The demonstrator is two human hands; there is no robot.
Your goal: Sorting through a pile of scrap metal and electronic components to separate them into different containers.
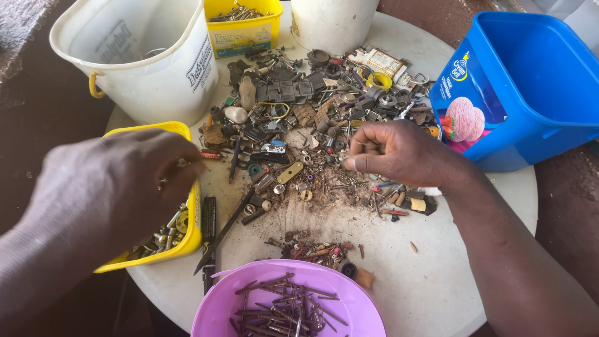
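A round white desk (437, 274) carries a heap of scrap hardware (312, 118). Left of the heap, the left hand (118, 187) hovers over a yellow tub (187, 240) of bolts, its grip loosely closed, contents hidden. The right hand (390, 153), at the heap's near edge, pinches small pieces.

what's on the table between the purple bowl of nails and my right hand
In the head view, between the purple bowl and the right hand lie a small clump of reddish bits and a dusty patch of bare table.

Left hand (118, 187) blurred, fingers curled downward, right hand (393, 153) loosely fisted, fingertips pinched together
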